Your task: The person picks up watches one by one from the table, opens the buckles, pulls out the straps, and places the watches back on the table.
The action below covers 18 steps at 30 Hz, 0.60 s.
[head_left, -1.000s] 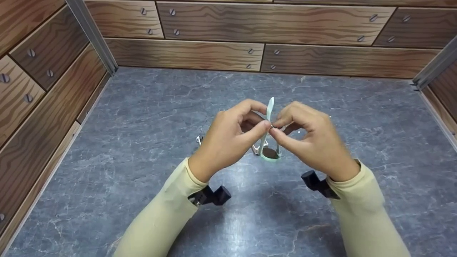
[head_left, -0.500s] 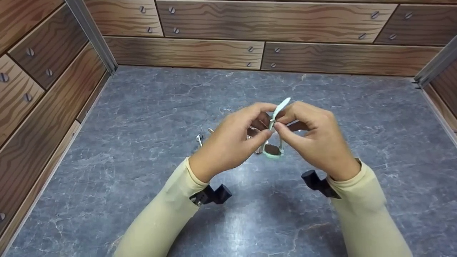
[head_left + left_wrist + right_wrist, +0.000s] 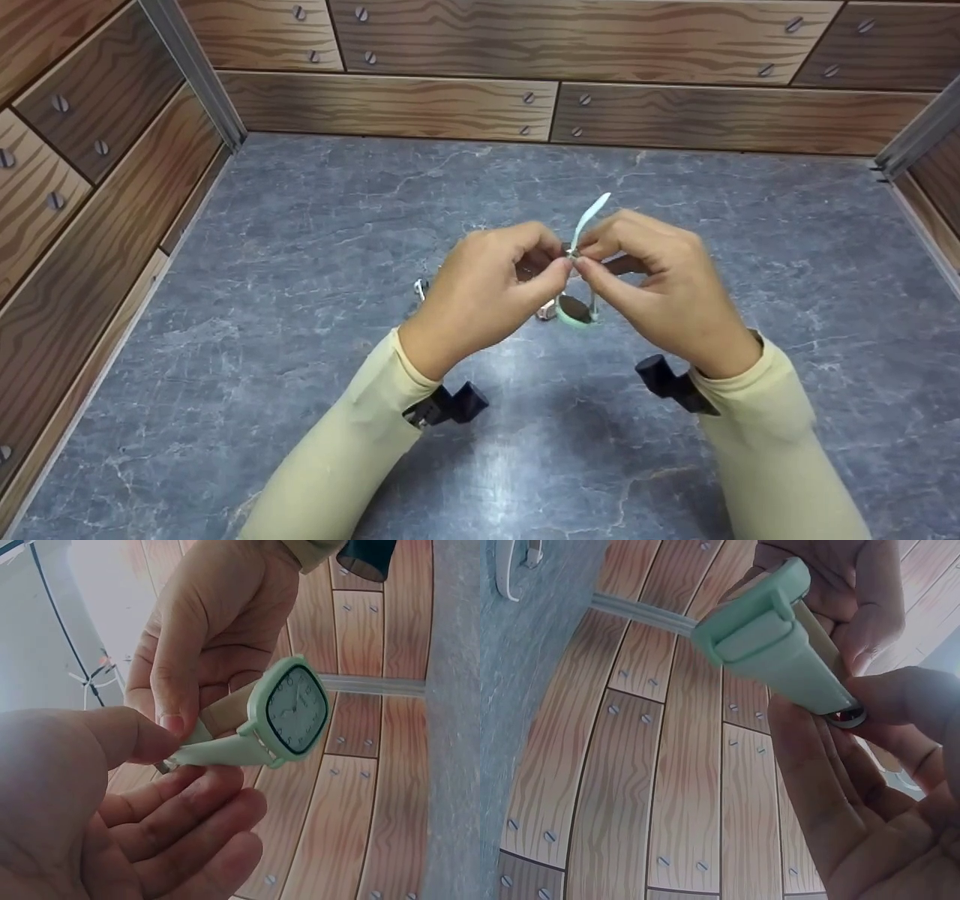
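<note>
The left forearm (image 3: 337,442) slants in from seven o'clock, the right forearm (image 3: 776,450) from five; the left hand (image 3: 487,296) and right hand (image 3: 660,292) pinch, thumbs against bent fingers (image 3: 536,235), tips nearly meeting.

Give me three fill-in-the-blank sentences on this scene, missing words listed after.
Of the left hand and right hand, ____ pinch the strap of the mint-green square-faced wristwatch.
Only the ____ wrist view shows its numbered dial.
The brown plank wall behind the grey marbled tabletop shows ____ grain.
Missing words: both; left; wood.
</note>
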Each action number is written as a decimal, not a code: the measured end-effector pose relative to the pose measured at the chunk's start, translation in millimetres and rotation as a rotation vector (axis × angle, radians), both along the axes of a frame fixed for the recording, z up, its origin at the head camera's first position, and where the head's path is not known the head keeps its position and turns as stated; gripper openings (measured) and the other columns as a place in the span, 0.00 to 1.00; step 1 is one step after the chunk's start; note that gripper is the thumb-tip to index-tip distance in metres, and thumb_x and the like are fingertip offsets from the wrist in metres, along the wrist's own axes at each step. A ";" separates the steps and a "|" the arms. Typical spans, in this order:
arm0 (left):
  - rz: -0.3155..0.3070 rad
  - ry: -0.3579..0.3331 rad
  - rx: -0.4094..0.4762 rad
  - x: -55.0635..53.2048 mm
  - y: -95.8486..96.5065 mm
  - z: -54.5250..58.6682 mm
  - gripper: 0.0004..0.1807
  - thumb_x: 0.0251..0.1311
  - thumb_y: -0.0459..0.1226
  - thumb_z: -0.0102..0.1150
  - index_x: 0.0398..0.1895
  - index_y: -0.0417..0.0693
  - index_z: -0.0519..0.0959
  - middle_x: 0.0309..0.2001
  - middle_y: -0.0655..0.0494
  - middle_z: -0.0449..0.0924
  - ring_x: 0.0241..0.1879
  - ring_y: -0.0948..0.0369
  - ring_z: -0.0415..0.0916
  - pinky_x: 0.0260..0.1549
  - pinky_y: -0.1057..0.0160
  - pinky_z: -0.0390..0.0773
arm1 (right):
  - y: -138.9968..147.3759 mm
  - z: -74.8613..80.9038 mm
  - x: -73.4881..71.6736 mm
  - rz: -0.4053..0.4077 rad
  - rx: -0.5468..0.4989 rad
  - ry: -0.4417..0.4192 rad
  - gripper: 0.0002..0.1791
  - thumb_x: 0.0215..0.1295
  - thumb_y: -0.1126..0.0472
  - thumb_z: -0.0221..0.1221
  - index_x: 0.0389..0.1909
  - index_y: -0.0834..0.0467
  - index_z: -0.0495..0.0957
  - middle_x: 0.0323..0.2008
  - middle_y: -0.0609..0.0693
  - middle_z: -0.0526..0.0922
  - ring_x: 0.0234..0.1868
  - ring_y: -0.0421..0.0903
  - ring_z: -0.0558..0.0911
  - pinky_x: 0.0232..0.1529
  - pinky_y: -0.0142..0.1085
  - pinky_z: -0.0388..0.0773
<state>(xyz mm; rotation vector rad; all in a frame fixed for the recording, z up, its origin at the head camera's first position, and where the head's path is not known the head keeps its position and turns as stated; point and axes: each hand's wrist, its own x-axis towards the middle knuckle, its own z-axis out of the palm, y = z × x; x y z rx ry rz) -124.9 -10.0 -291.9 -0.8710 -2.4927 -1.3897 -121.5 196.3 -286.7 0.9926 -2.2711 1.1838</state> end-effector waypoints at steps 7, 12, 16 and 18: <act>-0.027 -0.030 0.002 -0.7 0.1 0.4 0.08 0.74 0.40 0.61 0.45 0.46 0.84 0.38 0.60 0.88 0.37 0.72 0.83 0.41 0.73 0.82 | -1.7 0.9 -0.4 -0.003 -0.039 -0.019 0.07 0.65 0.77 0.64 0.32 0.63 0.83 0.36 0.48 0.85 0.39 0.40 0.85 0.40 0.29 0.85; -0.025 -0.040 -0.016 0.0 -0.5 1.6 0.08 0.73 0.41 0.62 0.45 0.46 0.84 0.38 0.61 0.88 0.37 0.72 0.83 0.41 0.73 0.82 | -1.7 0.6 -0.5 -0.007 -0.046 -0.026 0.07 0.65 0.77 0.64 0.32 0.63 0.83 0.36 0.48 0.84 0.39 0.41 0.85 0.40 0.29 0.85; -0.030 -0.020 -0.042 0.5 0.2 1.5 0.08 0.72 0.41 0.63 0.44 0.47 0.84 0.38 0.61 0.88 0.37 0.72 0.83 0.40 0.73 0.81 | 1.3 0.5 -0.9 -0.020 -0.057 -0.029 0.06 0.66 0.75 0.64 0.32 0.63 0.83 0.36 0.49 0.84 0.40 0.41 0.84 0.40 0.30 0.85; -0.034 -0.013 -0.060 0.8 0.3 1.3 0.07 0.72 0.41 0.63 0.44 0.47 0.84 0.38 0.61 0.88 0.37 0.72 0.83 0.40 0.73 0.81 | 2.6 0.6 -0.8 -0.026 -0.067 -0.029 0.05 0.67 0.74 0.65 0.31 0.63 0.82 0.37 0.51 0.84 0.41 0.41 0.84 0.41 0.31 0.85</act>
